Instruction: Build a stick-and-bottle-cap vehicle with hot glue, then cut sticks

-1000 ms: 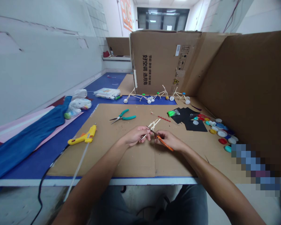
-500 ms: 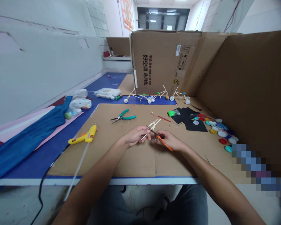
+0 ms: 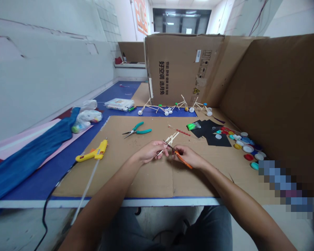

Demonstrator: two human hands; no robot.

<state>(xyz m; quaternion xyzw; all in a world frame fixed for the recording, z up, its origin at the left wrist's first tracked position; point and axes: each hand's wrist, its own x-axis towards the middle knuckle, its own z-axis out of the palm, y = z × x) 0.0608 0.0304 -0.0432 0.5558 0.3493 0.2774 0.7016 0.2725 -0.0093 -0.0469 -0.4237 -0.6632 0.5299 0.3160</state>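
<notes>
Two hands meet at lower centre: we see the left hand (image 3: pixel 149 152) pinching a wooden-stick frame (image 3: pixel 170 139) to steady it, while the right hand (image 3: pixel 187 156) grips an orange-handled tool (image 3: pixel 182 160), its dark tip angled beside the frame, above the cardboard worktop (image 3: pixel 151 183).

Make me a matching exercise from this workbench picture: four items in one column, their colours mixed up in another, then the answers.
Items:
1. Handles of the needle-nose pliers
2. Body of the hot glue gun
3. Paper sheets
4. Handle of the tool in the right hand

Colours:
A. Black
B. Orange
C. Teal
D. Yellow

Right pairs: 1-C, 2-D, 3-A, 4-B.
</notes>
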